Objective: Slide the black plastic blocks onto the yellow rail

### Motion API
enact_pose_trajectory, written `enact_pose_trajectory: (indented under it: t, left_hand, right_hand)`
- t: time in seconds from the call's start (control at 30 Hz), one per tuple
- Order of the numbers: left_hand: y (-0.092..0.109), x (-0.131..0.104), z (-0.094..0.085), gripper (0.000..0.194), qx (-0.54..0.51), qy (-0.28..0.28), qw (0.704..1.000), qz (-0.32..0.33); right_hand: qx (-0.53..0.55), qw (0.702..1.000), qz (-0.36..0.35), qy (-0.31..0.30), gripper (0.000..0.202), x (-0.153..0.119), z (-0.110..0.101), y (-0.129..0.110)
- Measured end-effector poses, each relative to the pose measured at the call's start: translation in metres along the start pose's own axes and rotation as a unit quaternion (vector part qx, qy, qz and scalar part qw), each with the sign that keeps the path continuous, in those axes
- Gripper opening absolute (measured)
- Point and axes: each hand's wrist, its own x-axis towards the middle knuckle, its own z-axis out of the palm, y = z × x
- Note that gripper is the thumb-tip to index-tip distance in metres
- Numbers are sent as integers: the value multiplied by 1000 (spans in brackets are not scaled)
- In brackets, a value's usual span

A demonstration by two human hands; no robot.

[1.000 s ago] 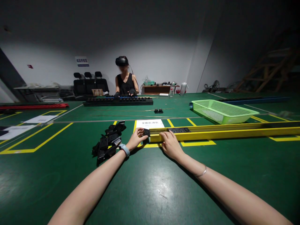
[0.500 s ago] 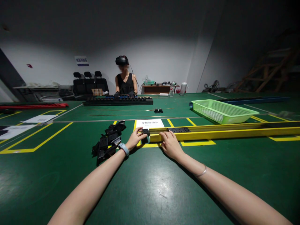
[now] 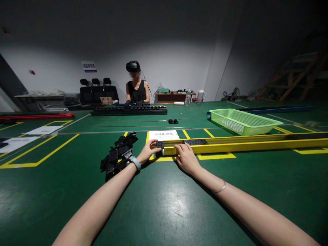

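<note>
A long yellow rail lies across the green table, running off to the right. At its left end my left hand pinches a small black socket module, which sits level at the channel's opening. My right hand holds the rail's near wall close to that end, fingertips over the edge. Just right of these fingers, more black modules sit inside the channel. Left of my left hand is a loose pile of black modules.
Beyond the rail stand a green basket and two small black pieces. Thin rods lie on the table. A person works across it behind a black rail. Papers are at left.
The module in my left hand has tilted to lie flatter and moved slightly toward the rail's end. My right hand has stayed where it was.
</note>
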Motion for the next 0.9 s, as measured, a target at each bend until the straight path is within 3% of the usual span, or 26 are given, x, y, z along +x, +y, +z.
enact_pose_trajectory:
  t: [0.9]
  left_hand:
    - [5, -3, 1, 57, 7, -12, 1000, -16]
  right_hand:
    - [-3, 1000, 0, -3, 47, 0, 0, 1]
